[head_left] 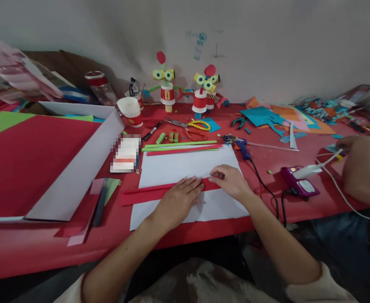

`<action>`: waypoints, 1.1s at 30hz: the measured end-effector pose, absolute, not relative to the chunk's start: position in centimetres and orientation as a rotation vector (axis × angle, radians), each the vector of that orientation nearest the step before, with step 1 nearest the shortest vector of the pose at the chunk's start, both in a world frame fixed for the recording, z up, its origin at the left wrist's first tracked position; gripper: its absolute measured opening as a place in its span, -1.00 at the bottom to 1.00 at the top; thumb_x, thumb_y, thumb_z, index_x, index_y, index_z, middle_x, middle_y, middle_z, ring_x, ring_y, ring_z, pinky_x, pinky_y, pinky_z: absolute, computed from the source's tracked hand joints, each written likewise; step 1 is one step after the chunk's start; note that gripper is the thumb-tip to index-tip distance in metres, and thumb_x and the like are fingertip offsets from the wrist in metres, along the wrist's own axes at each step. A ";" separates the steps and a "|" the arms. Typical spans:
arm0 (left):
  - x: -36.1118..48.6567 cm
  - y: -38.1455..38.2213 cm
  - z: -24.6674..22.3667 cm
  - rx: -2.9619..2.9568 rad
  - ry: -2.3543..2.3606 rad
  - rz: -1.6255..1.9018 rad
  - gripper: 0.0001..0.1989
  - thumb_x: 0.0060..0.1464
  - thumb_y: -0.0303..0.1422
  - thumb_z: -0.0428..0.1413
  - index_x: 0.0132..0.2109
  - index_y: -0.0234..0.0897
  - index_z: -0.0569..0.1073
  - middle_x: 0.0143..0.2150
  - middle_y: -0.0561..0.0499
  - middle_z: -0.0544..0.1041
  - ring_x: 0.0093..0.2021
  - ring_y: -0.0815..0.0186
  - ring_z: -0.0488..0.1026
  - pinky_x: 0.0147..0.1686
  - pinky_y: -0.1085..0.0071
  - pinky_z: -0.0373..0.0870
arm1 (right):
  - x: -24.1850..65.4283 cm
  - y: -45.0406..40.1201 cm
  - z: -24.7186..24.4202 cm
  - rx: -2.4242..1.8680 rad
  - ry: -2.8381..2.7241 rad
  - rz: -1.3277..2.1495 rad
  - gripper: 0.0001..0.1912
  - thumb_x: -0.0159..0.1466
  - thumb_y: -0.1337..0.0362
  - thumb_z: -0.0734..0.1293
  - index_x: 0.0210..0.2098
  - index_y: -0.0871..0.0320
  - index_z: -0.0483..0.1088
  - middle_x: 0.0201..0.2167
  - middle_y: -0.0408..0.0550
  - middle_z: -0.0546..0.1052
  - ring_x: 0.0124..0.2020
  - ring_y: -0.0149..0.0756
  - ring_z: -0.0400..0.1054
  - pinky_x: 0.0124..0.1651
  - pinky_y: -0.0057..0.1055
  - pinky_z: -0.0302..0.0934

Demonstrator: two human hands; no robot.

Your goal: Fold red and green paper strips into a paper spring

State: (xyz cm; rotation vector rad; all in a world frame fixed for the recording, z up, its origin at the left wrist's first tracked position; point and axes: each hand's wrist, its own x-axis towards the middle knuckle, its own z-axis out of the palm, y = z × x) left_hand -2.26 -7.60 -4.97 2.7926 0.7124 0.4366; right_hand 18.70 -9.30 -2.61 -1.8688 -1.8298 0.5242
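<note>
A folded red paper strip [150, 195] lies across white sheets [185, 166] on the table in front of me. My left hand [178, 198] rests flat over the middle of the strip, fingers stretched out and pressing it down. Close to those fingertips, my right hand [231, 181] has its thumb and fingers bent together at the strip's upper edge, toward its right end. Narrow green paper strips [181, 147] and a thin red strip [185, 150] lie along the top edge of the white sheets.
Left are a white box [77, 168] with red paper, a phone [125, 154] and a craft knife [100, 206]. Behind stand paper cups [130, 112] and two cup figures [167, 92]. Scissors [185, 124], a glue gun [242, 148], a purple power strip [298, 183] and another person's arm [364, 168] are there.
</note>
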 end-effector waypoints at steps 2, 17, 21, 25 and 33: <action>-2.3 -7.8 -5.3 2.811 0.720 0.460 -0.61 0.24 -0.41 -0.12 0.18 -0.31 0.29 0.23 -0.14 0.33 0.26 0.25 0.19 0.22 0.16 0.11 | 19.2 -9.9 -2.9 -1.732 -1.956 0.355 -0.90 0.17 0.39 0.32 -0.34 0.15 0.49 -0.30 -0.02 0.51 -0.25 -0.25 0.36 -0.16 -0.31 0.24; -1.3 -7.4 -3.8 2.933 0.836 0.404 -0.82 0.12 -0.53 -0.06 -0.24 -0.35 0.44 -0.26 -0.12 0.48 -0.22 0.18 0.41 -0.23 0.25 0.39 | 19.9 -12.1 -2.6 -1.424 -2.381 0.188 -0.77 0.31 0.35 0.17 -0.20 0.14 0.47 -0.21 0.01 0.54 -0.18 -0.23 0.37 -0.08 -0.25 0.28; -0.8 -7.2 -3.8 2.774 1.029 0.465 -0.83 0.15 -0.50 -0.08 -0.27 -0.33 0.41 -0.27 -0.09 0.44 -0.23 0.19 0.35 -0.21 0.26 0.37 | 19.7 -12.0 -2.8 -1.465 -2.257 0.292 -0.84 0.26 0.33 0.25 -0.22 0.14 0.46 -0.23 0.00 0.52 -0.15 -0.21 0.34 -0.07 -0.25 0.26; -0.6 -7.4 -3.9 2.753 1.111 0.423 -0.78 0.19 -0.46 -0.13 -0.26 -0.34 0.40 -0.26 -0.11 0.41 -0.24 0.18 0.33 -0.22 0.23 0.36 | 19.6 -11.7 -3.0 -1.514 -2.113 0.372 -0.85 0.29 0.32 0.24 -0.33 0.14 0.46 -0.33 -0.03 0.49 -0.22 -0.26 0.33 -0.15 -0.31 0.24; -0.6 -7.2 -3.9 2.706 1.158 0.500 -0.85 0.17 -0.45 -0.06 -0.32 -0.31 0.38 -0.30 -0.08 0.40 -0.29 0.22 0.35 -0.22 0.24 0.37 | 19.1 -10.7 -3.1 -1.779 -1.910 0.493 -0.92 0.19 0.34 0.34 -0.44 0.17 0.40 -0.43 -0.11 0.42 -0.38 -0.36 0.28 -0.31 -0.43 0.14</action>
